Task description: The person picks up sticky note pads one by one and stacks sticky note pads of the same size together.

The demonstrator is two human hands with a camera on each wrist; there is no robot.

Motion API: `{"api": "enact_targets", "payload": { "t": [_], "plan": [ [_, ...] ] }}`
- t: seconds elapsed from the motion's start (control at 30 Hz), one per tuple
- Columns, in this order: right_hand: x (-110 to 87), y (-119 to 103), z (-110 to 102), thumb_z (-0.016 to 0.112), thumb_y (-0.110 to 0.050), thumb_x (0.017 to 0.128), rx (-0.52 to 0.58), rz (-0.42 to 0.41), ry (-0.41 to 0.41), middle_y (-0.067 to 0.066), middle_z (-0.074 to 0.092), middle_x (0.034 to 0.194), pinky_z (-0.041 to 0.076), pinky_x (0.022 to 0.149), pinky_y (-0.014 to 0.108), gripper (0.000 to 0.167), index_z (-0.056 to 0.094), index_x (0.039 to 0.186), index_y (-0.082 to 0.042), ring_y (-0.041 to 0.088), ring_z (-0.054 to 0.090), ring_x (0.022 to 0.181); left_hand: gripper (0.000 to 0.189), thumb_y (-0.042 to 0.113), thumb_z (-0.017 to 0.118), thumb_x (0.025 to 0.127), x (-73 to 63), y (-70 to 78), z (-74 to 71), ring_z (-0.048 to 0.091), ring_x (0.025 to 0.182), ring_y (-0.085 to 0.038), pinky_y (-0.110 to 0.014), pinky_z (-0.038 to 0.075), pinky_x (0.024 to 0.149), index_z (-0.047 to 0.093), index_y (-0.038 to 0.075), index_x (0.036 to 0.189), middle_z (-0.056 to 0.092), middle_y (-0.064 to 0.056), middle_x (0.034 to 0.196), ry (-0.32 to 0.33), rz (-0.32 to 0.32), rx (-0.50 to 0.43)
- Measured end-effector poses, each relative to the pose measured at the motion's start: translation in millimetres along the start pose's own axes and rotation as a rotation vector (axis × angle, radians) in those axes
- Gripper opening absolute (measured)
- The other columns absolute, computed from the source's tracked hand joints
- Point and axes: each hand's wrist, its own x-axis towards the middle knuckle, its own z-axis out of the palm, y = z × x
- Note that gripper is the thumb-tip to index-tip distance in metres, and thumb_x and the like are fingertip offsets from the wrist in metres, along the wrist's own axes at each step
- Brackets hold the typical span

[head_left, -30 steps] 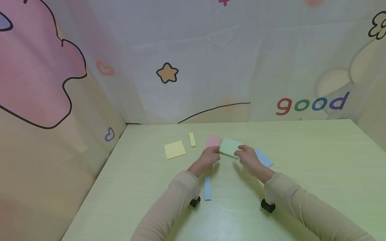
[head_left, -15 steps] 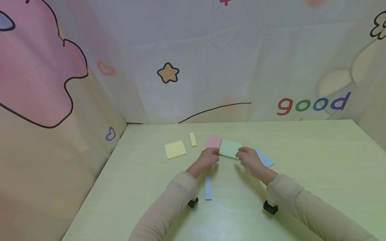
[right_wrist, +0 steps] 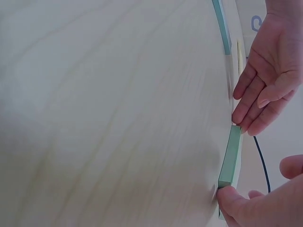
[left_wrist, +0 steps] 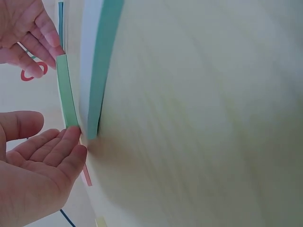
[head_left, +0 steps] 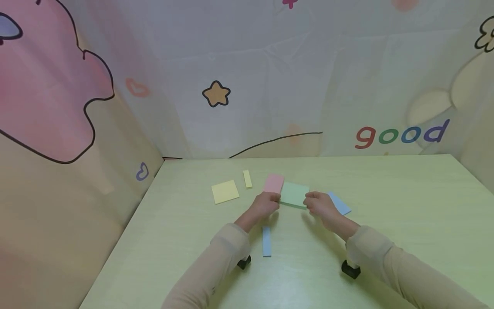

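A green sticky-note pad (head_left: pixel 294 194) lies flat on the table between both hands in the head view. My left hand (head_left: pixel 265 205) touches its left end with nearly straight fingertips, the thumb held apart, as the left wrist view shows. At the pad's other end, fingertips of my right hand (head_left: pixel 322 208) rest against the edge. Right behind the left hand is a pink pad (head_left: pixel 273 183), partly covered by it. A blue pad (head_left: pixel 339 203) sits beside the right hand, its near-left part hidden. Closer to me lies a narrow blue strip pad (head_left: pixel 266 241), large in the left wrist view (left_wrist: pixel 105 61).
Left of the pink pad are a narrow yellow strip pad (head_left: pixel 247 179) and a square yellow pad (head_left: pixel 225 192). The pale wooden table (head_left: pixel 409 201) ends at a printed cloth backdrop (head_left: pixel 262 94). Black wrist devices (head_left: pixel 350 269) hang under both cuffs.
The green pad has slid slightly toward me and turned a little straighter, with both hands drawing back alongside it. The other pads stay where they were; the head view shifts slightly.
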Motion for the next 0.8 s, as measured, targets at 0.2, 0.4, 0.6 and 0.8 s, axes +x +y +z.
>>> {"api": "enact_targets", "payload": {
  "t": [0.2,0.4,0.6,0.8],
  "plan": [
    [-3.6,0.1,0.6,0.038,-0.010,0.087,-0.002,-0.004,-0.025,0.032,0.033,0.131,0.032,0.100,0.047,0.050,0.028,0.130,0.014,0.043,0.036,0.119,0.040,0.006,0.050,0.082,-2.2,-3.3,-0.9,0.048,0.115,-0.023,-0.035,0.040,0.095,0.052,0.000,0.121,0.056,-0.012,0.121,-0.024,0.000,0.013],
    [-5.7,0.7,0.1,0.038,-0.011,0.088,0.004,-0.005,-0.043,0.032,0.032,0.131,0.032,0.100,0.048,0.050,0.028,0.129,0.014,0.042,0.035,0.119,0.041,0.008,0.050,0.084,-3.5,-5.2,-0.9,0.046,0.119,-0.023,-0.035,0.038,0.098,0.048,0.002,0.125,0.053,-0.011,0.125,-0.056,-0.032,-0.020],
    [-5.9,1.5,-0.8,0.037,-0.011,0.089,-0.007,-0.001,-0.065,0.032,0.031,0.132,0.031,0.101,0.048,0.049,0.027,0.130,0.013,0.043,0.033,0.121,0.041,0.008,0.050,0.084,-5.1,-6.2,-0.6,0.047,0.118,-0.024,-0.035,0.040,0.096,0.048,0.001,0.125,0.054,-0.011,0.124,-0.062,-0.032,-0.028],
    [-10.0,0.1,1.2,0.037,-0.010,0.089,-0.014,0.005,-0.072,0.032,0.031,0.133,0.032,0.101,0.047,0.048,0.028,0.130,0.013,0.043,0.034,0.121,0.041,0.008,0.051,0.084,-7.8,-6.8,-0.7,0.048,0.116,-0.024,-0.036,0.041,0.095,0.049,0.001,0.124,0.054,-0.012,0.123,-0.062,-0.038,-0.027]
  ]
}}
